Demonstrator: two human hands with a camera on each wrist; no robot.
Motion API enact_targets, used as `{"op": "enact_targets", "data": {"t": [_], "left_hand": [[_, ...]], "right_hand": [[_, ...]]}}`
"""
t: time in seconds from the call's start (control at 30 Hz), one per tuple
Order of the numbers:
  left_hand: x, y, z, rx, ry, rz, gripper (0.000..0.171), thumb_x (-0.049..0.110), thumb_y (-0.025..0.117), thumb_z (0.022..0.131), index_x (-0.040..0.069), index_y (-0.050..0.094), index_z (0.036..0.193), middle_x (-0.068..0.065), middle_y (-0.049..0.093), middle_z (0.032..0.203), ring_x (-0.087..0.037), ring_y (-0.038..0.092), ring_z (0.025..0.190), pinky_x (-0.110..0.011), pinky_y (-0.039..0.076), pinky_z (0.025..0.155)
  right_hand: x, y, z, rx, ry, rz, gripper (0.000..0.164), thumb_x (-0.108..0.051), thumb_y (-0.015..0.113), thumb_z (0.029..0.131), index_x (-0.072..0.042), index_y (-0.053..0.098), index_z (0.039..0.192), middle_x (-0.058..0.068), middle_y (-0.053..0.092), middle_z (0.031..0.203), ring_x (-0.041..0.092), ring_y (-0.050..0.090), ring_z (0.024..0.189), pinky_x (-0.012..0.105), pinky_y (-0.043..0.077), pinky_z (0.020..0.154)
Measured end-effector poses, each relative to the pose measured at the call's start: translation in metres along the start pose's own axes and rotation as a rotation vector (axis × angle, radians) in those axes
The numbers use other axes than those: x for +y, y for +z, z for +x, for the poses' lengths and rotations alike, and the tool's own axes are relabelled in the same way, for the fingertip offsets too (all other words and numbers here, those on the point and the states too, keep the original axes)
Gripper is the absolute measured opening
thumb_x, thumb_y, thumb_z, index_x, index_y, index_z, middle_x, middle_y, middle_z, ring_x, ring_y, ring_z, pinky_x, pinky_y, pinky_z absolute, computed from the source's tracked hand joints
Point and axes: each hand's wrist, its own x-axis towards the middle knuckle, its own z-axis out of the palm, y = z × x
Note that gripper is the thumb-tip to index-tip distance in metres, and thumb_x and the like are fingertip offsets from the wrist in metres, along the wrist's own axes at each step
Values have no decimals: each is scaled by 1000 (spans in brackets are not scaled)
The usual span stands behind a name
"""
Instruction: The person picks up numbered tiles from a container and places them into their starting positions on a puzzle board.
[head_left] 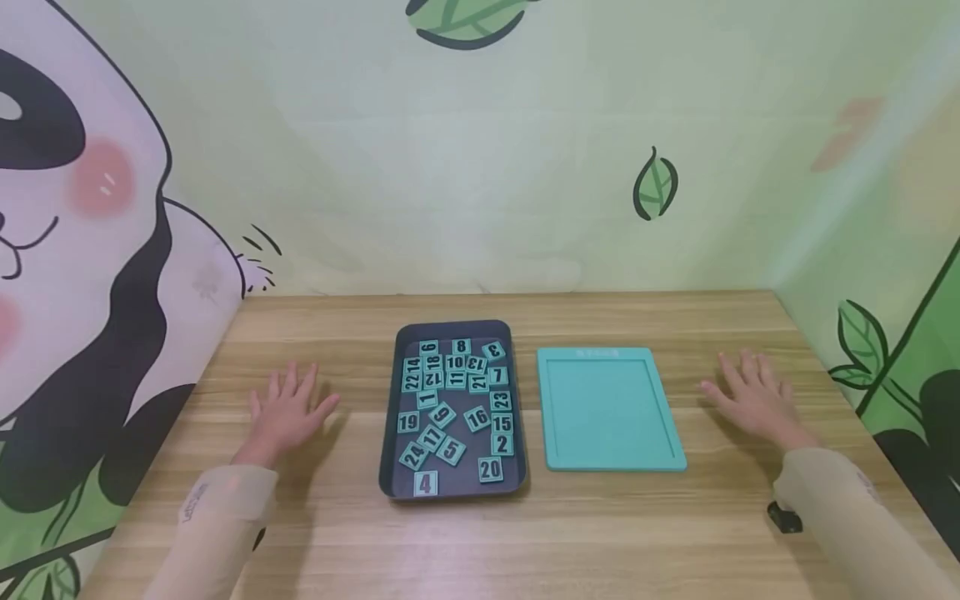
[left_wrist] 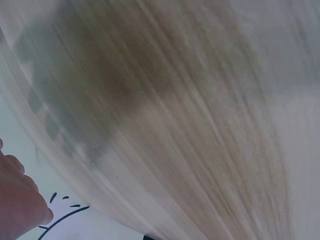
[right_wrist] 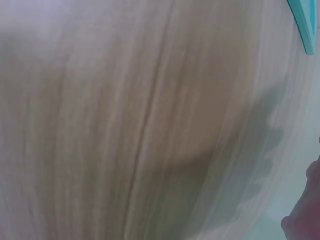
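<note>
Left hand: the left hand (head_left: 288,412) is over the table (head_left: 600,525) to the left of the tray, palm down, its grip wide with fingers and thumb spread; whether it touches the wood, I cannot tell.
Right hand: the right hand (head_left: 757,402) is right of the board, palm down, grip wide too, its fingers fanned toward the wall; contact with the table cannot be told here either.
Tray: the dark tray (head_left: 457,479) lies on the table between the left hand and the board, long sides running away from the person.
Tiles: numbered tiles (head_left: 456,379) lie in the tray, packed closely toward the far end and looser toward the near end, several turned askew; 4 and 20 are near the close rim.
Board: the turquoise board (head_left: 607,412), with a raised border, lies flat just right of the tray, apart from it; its corner shows in the right wrist view.
Sleeves: pale, with a black piece (head_left: 784,517) under the right cuff.
Wall: the pale green wall (head_left: 465,167) bears leaves (head_left: 656,185) and, on the left, a panda (head_left: 135,250).
</note>
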Motion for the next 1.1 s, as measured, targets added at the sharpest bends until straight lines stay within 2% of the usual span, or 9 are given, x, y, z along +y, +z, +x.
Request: {"op": "enact_targets", "data": {"t": [0.3, 0.6, 0.8, 0.93, 1.1], "left_hand": [[-3, 1, -2, 13, 3, -13, 77, 59, 25, 87, 7, 9, 142, -27, -4, 144, -52, -6, 127, -71, -8, 93], [16, -1, -5, 19, 40, -23, 77, 58, 27, 87, 8, 8, 142, -24, -3, 145, -50, -5, 129, -69, -8, 95], [27, 5, 0, 37, 62, -33, 76, 58, 29, 87, 9, 10, 142, -23, -2, 146, -48, -4, 130, -67, -5, 98], [40, 10, 3, 58, 87, -54, 75, 54, 34, 87, 8, 12, 142, -23, 4, 146, -46, 1, 131, -66, 0, 100], [55, 15, 4, 67, 122, -151, 74, 49, 40, 87, 7, 11, 142, -20, 8, 146, -41, 7, 133, -64, 5, 102]], "right_hand": [[-11, -1, -1, 1, -20, -8, 77, -56, 25, 88, -4, 3, 141, 33, -5, 141, 50, -12, 127, 73, -4, 91], [-33, -1, 3, 12, -99, -22, 77, -55, 27, 88, -4, 4, 141, 32, -2, 141, 49, -9, 128, 72, -1, 93], [-64, 0, 13, 35, -174, -4, 76, -55, 31, 88, -5, 11, 142, 30, 2, 143, 47, -4, 130, 71, 3, 94], [-91, 6, 24, 64, -254, -33, 75, -54, 34, 88, -5, 15, 141, 27, 8, 144, 45, 4, 131, 66, 10, 98], [-127, 13, 31, 104, -358, -3, 75, -51, 42, 86, -5, 20, 140, 22, 14, 145, 40, 10, 132, 61, 15, 102]]}}
